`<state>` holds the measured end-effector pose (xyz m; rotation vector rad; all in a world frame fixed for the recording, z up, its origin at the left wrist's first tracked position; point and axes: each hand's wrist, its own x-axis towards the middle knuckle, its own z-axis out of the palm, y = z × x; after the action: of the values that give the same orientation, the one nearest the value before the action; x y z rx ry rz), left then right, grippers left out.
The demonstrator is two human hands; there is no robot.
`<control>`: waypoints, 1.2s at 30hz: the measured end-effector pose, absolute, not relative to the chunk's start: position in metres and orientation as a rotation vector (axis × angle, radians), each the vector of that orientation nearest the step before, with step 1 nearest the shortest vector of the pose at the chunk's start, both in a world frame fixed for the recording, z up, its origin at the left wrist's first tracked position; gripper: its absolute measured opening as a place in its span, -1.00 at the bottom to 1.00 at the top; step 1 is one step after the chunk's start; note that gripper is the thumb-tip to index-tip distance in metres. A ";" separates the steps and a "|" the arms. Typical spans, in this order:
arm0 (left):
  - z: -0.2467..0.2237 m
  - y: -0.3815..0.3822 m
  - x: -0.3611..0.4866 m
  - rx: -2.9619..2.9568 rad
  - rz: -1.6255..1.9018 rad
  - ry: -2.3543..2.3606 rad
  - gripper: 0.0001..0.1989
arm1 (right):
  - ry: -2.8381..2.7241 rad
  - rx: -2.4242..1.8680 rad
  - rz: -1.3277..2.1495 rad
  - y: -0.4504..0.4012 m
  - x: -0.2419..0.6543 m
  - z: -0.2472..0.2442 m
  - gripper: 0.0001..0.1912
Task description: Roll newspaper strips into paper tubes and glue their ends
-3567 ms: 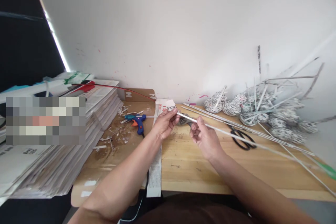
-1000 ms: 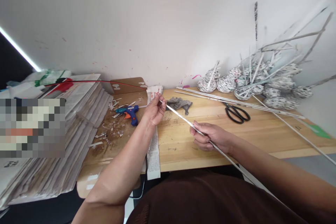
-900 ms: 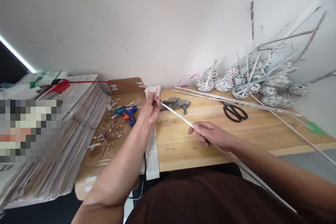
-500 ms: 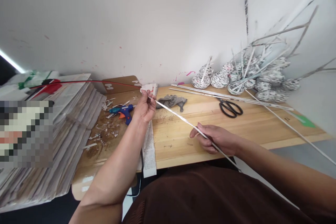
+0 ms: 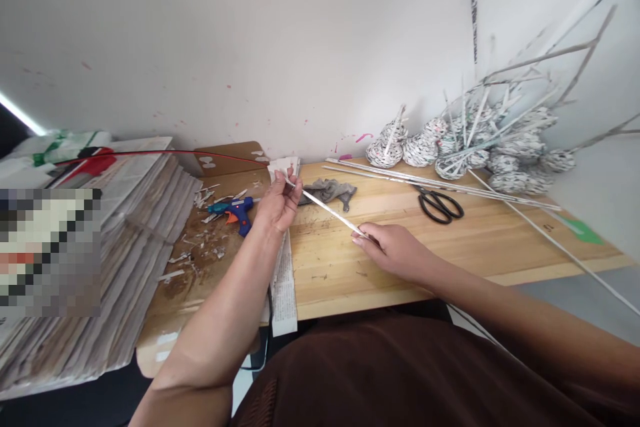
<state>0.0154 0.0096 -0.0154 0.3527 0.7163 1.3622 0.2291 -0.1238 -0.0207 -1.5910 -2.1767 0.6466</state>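
A thin white rolled-paper stick (image 5: 331,211) slants between my two hands above the wooden table. My left hand (image 5: 281,200) is closed on its upper end, fingers pinched, in front of a stack of paper strips (image 5: 287,163). Lower down, my right hand (image 5: 390,248) grips the same stick between thumb and fingers; the part behind the palm is hidden. A crumpled grey cloth (image 5: 330,192) lies on the table just beyond the stick. To the left of my left hand rests a blue glue gun (image 5: 241,213) with an orange trigger.
Black-handled scissors (image 5: 440,205) lie beside several long paper sticks (image 5: 380,177). Woven paper figures (image 5: 420,150) stand along the wall at the right. A tall pile of newspapers (image 5: 125,247) fills the left side, with paper scraps (image 5: 190,257) on the brown board.
My right hand has slid up along the paper stick toward my left hand, and its fingers have closed more tightly. My left hand has turned slightly, staying in nearly the same place.
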 end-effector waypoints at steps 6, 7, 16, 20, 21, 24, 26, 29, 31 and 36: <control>-0.016 0.011 0.015 0.322 1.357 0.728 -0.83 | -2.221 -1.644 0.456 -0.111 0.216 -0.021 -0.62; -0.016 0.011 0.015 0.326 1.355 0.733 -0.82 | -2.207 -1.633 0.494 -0.110 0.214 -0.021 -0.61; -0.013 0.008 0.015 0.374 1.332 0.766 -0.78 | -1.555 -1.538 1.503 -0.095 0.211 -0.020 -0.58; -0.013 0.010 0.012 0.350 1.351 0.753 -0.77 | -1.525 -1.499 1.621 -0.101 0.216 -0.018 -0.53; -0.012 0.011 0.011 0.336 1.369 0.751 -0.76 | -1.553 -1.496 1.642 -0.105 0.220 -0.016 -0.51; -0.011 0.014 0.008 0.287 1.432 0.747 -0.76 | -1.806 -1.568 1.418 -0.121 0.235 -0.013 -0.58; -0.010 0.015 0.006 0.267 1.451 0.740 -0.76 | -1.978 -1.635 0.997 -0.132 0.246 -0.013 -0.63; -0.010 0.016 0.004 0.265 1.434 0.703 -0.75 | -1.920 -1.632 0.975 -0.142 0.256 -0.017 -0.60; -0.010 0.016 0.003 0.269 1.390 0.642 -0.75 | -1.678 -1.536 1.452 -0.146 0.257 -0.021 -0.55; -0.008 0.018 -0.002 0.255 1.352 0.549 -0.73 | -1.334 -1.355 1.889 -0.150 0.252 -0.022 -0.52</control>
<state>-0.0024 0.0179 -0.0082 0.2550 0.5492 1.3516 0.2524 -0.1497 -0.0220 -1.3550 -1.3345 1.8887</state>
